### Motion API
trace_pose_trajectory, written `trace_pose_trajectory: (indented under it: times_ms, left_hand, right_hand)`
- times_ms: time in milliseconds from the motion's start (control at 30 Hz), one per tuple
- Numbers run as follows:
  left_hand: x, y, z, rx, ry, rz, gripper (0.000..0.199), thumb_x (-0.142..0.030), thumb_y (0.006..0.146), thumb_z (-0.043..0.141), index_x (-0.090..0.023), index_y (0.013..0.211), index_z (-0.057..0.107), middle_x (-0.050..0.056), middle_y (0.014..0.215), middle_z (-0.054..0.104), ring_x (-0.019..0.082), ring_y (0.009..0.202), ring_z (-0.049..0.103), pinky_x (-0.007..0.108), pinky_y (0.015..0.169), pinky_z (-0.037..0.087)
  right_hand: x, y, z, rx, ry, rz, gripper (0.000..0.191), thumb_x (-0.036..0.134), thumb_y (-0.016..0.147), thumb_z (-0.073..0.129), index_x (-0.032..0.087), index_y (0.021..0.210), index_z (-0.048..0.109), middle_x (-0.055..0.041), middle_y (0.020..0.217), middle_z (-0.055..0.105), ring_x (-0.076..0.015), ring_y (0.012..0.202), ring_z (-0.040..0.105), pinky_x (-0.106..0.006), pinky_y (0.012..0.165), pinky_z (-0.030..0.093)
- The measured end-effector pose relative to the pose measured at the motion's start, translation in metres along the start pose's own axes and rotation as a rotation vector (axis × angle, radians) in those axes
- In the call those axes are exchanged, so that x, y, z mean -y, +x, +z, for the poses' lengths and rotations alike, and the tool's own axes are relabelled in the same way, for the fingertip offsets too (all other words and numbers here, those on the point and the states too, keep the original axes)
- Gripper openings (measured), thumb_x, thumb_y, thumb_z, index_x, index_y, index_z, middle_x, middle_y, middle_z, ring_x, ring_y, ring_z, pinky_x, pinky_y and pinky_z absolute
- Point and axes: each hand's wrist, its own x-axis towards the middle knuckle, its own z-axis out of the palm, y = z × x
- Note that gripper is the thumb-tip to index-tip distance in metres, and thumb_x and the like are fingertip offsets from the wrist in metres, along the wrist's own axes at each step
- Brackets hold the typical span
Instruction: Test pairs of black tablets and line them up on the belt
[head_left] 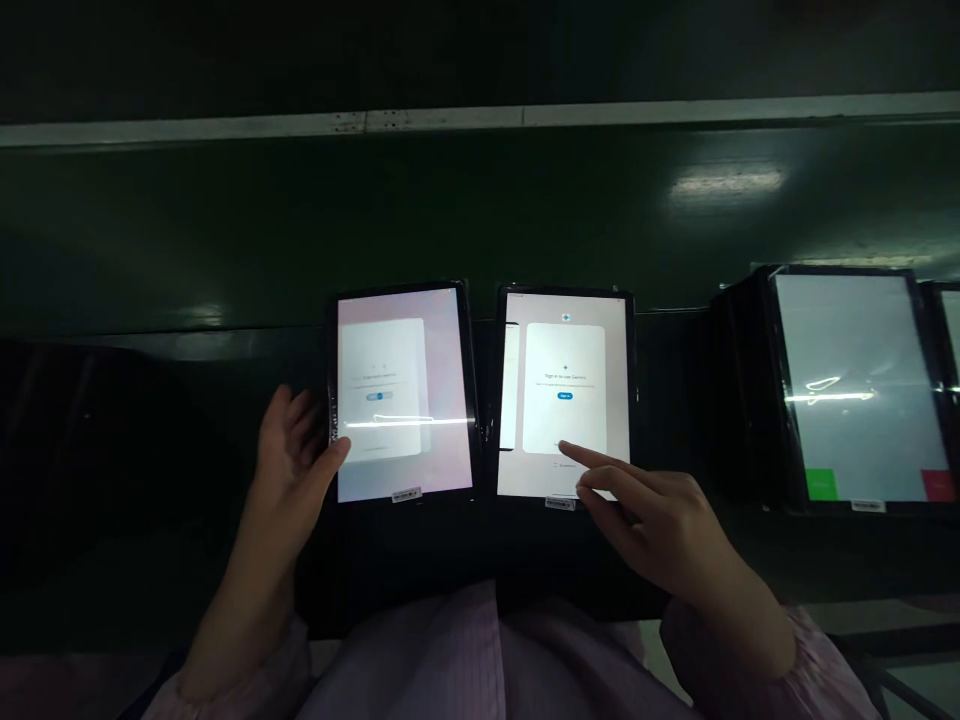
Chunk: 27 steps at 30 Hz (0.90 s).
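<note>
Two lit tablets lie side by side in front of me. My left hand [289, 475] grips the left edge of the left tablet [446, 390], its thumb on the front bezel and its fingers at the side, partly in shadow. That screen shows a faded white card on pink, caught mid-change. Above the right tablet [615, 390], my right hand [664, 510] stretches its index finger to the lower part of a white app card with a blue button. Its other fingers are bent, with nothing held. A small barcode label [560, 504] sticks out at that tablet's bottom edge.
To the right, another tablet [855, 380] shows a pale screen with a green square [821, 485] and a red square [937, 485]. It appears raised on a dark stack. Part of one more tablet [951, 330] shows at the right border. A pale strip [450, 122] crosses behind the dark green surface [450, 220].
</note>
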Motion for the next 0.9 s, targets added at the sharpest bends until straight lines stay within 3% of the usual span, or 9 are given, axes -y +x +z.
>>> trace_pose_trajectory:
  times_ms: [133, 233, 333, 433, 533, 633, 767, 900]
  left_hand:
    - [-0.006, 0.015, 0.001, -0.003, 0.035, -0.03, 0.096, -0.052, 0.088, 0.076, -0.031, 0.168, 0.027, 0.013, 0.178, 0.03, 0.044, 0.165, 0.023, 0.067, 0.13, 0.032]
    - [-0.009, 0.02, 0.004, 0.035, 0.161, -0.039, 0.104, -0.057, 0.086, 0.077, -0.03, 0.17, 0.022, 0.014, 0.179, 0.024, 0.044, 0.165, 0.022, 0.063, 0.132, 0.028]
    - [-0.015, 0.015, 0.013, 0.011, 0.321, 0.016, 0.115, -0.065, 0.08, 0.077, -0.027, 0.172, 0.02, 0.018, 0.177, 0.026, 0.047, 0.165, 0.019, 0.066, 0.13, 0.028]
    - [-0.025, 0.004, 0.026, -0.01, 0.473, 0.052, 0.126, -0.067, 0.073, 0.079, -0.021, 0.172, 0.018, 0.024, 0.174, 0.029, 0.051, 0.163, 0.022, 0.073, 0.124, 0.034]
    - [-0.036, -0.005, 0.036, -0.009, 0.549, 0.097, 0.13, -0.068, 0.072, 0.076, -0.015, 0.173, 0.014, 0.028, 0.175, 0.024, 0.051, 0.164, 0.018, 0.075, 0.125, 0.026]
    - [-0.041, -0.006, 0.037, 0.018, 0.549, 0.131, 0.129, -0.068, 0.075, 0.072, -0.012, 0.173, 0.01, 0.028, 0.176, 0.02, 0.05, 0.166, 0.011, 0.075, 0.127, 0.019]
    - [-0.039, 0.002, 0.024, 0.01, 0.441, 0.037, 0.125, -0.068, 0.075, 0.073, -0.017, 0.173, 0.014, 0.024, 0.179, 0.019, 0.049, 0.162, 0.026, 0.071, 0.127, 0.029]
    - [-0.035, 0.008, 0.013, -0.033, 0.316, 0.025, 0.113, -0.06, 0.082, 0.067, -0.016, 0.173, 0.014, 0.021, 0.179, 0.021, 0.043, 0.161, 0.033, 0.063, 0.13, 0.03]
  right_hand:
    - [0.001, 0.008, 0.007, 0.014, -0.068, -0.014, 0.035, 0.02, 0.112, 0.048, 0.016, 0.083, 0.067, -0.0119, 0.122, 0.082, -0.002, 0.031, 0.043, -0.022, 0.034, 0.043]
    - [-0.004, 0.008, 0.005, 0.0, -0.108, 0.01, 0.036, 0.021, 0.113, 0.048, 0.015, 0.089, 0.075, -0.0095, 0.114, 0.085, -0.003, 0.032, 0.049, -0.02, 0.036, 0.045]
    - [-0.011, 0.003, -0.005, -0.055, -0.16, 0.076, 0.036, 0.022, 0.113, 0.048, 0.016, 0.1, 0.081, -0.0074, 0.098, 0.087, -0.0037, 0.032, 0.05, -0.019, 0.037, 0.045]
    - [-0.016, -0.005, -0.014, -0.112, -0.198, 0.125, 0.039, 0.024, 0.113, 0.049, 0.015, 0.091, 0.08, -0.0088, 0.093, 0.086, -0.003, 0.03, 0.047, -0.019, 0.035, 0.041]
    - [-0.014, -0.009, -0.016, -0.141, -0.194, 0.131, 0.039, 0.023, 0.112, 0.05, 0.014, 0.083, 0.074, -0.0128, 0.097, 0.086, -0.0017, 0.029, 0.042, -0.019, 0.034, 0.039]
    - [-0.009, -0.008, -0.013, -0.147, -0.158, 0.122, 0.038, 0.021, 0.111, 0.051, 0.016, 0.077, 0.066, -0.0156, 0.107, 0.085, -0.0011, 0.031, 0.04, -0.019, 0.034, 0.039]
    - [-0.002, 0.0, -0.005, -0.102, -0.103, 0.075, 0.037, 0.019, 0.111, 0.05, 0.018, 0.076, 0.061, -0.0149, 0.114, 0.084, -0.0004, 0.032, 0.038, -0.019, 0.035, 0.039]
    - [0.001, 0.009, 0.003, -0.056, -0.097, 0.013, 0.037, 0.02, 0.113, 0.046, 0.017, 0.079, 0.062, -0.0148, 0.121, 0.082, -0.0009, 0.033, 0.044, -0.02, 0.036, 0.043]
